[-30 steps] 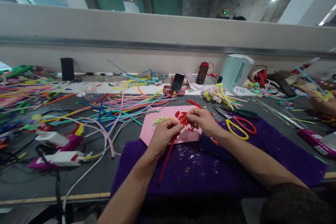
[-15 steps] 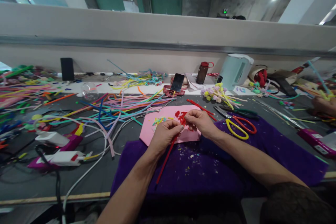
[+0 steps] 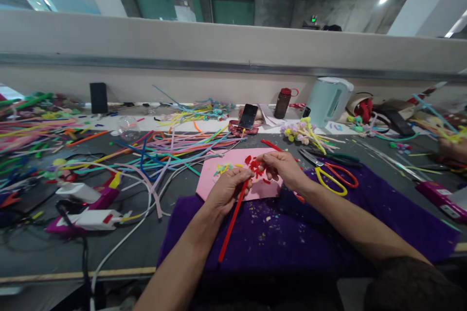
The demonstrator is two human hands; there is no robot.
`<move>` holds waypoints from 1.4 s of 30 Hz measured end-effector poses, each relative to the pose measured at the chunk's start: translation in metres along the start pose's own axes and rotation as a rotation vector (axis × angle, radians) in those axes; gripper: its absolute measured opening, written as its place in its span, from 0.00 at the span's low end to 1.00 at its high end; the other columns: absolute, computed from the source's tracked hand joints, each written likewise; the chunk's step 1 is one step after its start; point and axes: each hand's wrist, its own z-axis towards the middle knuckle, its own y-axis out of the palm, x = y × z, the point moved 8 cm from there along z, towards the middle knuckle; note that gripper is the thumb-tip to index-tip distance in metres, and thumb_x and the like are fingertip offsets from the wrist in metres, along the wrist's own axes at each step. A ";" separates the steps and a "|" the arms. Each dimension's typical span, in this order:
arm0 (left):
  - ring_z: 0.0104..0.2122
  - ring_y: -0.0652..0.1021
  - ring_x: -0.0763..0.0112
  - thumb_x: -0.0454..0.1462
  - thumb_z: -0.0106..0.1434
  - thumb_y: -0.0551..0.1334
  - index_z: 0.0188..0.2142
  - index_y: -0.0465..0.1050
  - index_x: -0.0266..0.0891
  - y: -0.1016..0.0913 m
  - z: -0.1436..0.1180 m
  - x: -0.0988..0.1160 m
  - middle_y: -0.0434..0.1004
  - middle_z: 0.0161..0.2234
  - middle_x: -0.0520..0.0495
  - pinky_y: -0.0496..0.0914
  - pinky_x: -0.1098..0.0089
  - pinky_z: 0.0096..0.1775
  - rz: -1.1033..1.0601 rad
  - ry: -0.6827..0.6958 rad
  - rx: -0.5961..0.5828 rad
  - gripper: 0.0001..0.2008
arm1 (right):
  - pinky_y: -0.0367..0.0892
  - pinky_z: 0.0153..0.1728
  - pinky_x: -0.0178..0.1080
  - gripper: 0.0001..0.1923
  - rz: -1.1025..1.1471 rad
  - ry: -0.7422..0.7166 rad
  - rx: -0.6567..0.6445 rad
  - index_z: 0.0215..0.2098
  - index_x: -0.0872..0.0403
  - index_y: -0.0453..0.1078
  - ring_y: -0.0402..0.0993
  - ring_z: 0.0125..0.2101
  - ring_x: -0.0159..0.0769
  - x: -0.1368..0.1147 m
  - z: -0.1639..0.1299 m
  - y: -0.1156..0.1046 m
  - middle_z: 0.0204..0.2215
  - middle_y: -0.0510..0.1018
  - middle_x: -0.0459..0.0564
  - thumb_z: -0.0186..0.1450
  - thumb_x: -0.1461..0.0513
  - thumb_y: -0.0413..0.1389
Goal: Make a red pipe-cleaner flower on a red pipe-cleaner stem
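Over the pink sheet [image 3: 233, 160], my left hand [image 3: 228, 188] pinches a red pipe cleaner [image 3: 231, 221]. My right hand [image 3: 280, 167] grips its twisted upper end.

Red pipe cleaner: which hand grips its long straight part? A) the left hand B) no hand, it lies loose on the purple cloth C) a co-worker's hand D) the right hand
A: the left hand is closed around the red pipe cleaner, whose free end trails down over the purple cloth, while the right hand works at its top end.
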 end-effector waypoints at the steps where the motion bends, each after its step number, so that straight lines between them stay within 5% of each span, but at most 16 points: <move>1: 0.12 0.65 0.83 0.40 0.49 0.65 0.27 0.67 0.34 0.001 0.000 0.000 0.68 0.17 0.54 0.54 0.80 0.14 -0.010 -0.002 -0.007 0.11 | 0.53 0.10 0.27 0.15 0.000 0.020 -0.021 0.34 0.57 0.72 0.65 0.13 0.24 0.002 0.000 0.002 0.22 0.75 0.47 0.58 0.54 0.54; 42: 0.16 0.68 0.78 0.45 0.47 0.65 0.27 0.69 0.35 -0.002 -0.004 0.010 0.71 0.19 0.51 0.59 0.78 0.16 0.294 0.145 0.111 0.15 | 0.53 0.11 0.26 0.10 -0.179 -0.007 0.039 0.23 0.57 0.65 0.62 0.12 0.23 -0.006 -0.010 0.012 0.14 0.68 0.42 0.54 0.57 0.56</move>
